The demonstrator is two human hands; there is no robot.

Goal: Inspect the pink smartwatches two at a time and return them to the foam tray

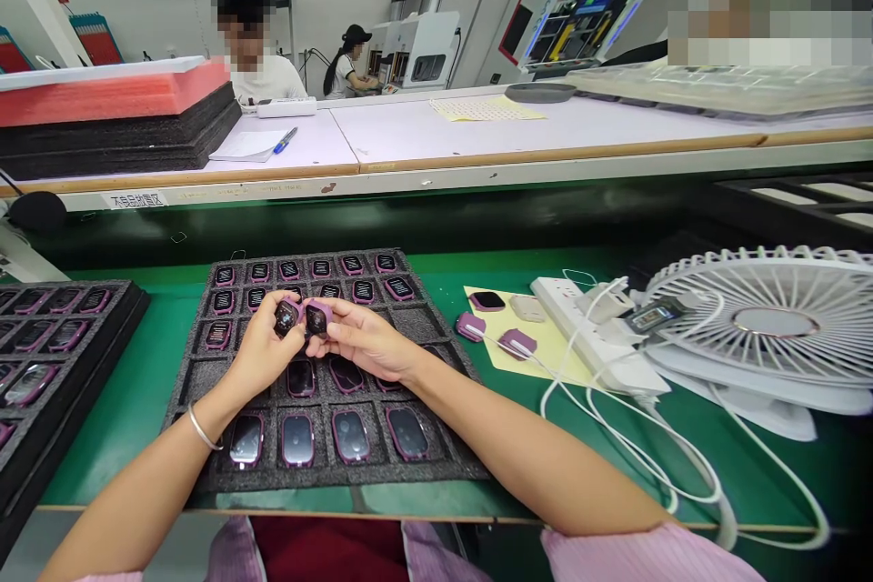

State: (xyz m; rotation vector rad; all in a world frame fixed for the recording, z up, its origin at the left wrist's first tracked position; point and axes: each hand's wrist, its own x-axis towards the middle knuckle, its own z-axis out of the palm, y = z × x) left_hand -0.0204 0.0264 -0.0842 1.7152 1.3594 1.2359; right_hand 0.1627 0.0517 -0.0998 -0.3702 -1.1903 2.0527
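Observation:
My left hand (pixel 269 341) grips a purple smartwatch body (pixel 287 316), its dark round back turned toward me. In my right hand (pixel 358 336) is a second purple smartwatch body (pixel 316 319), held close beside the first, also with a dark rounded side showing. Both hands are above a grey foam tray (pixel 208 377) with rows of pockets. Many pockets hold purple-rimmed watches; those in the back rows show lit text, while the nearest row, with a watch (pixel 298 438) in it, has dark, shiny screens. Some pockets are hidden under my hands and right forearm.
Another foam tray (pixel 113 327) of watches stands at left. On the right, a yellow sheet (pixel 501 355) carries watches and chargers beside a white power strip (pixel 587 332), loose cables and a white fan (pixel 770 323). A shelf (pixel 409 141) runs behind; two people sit beyond it.

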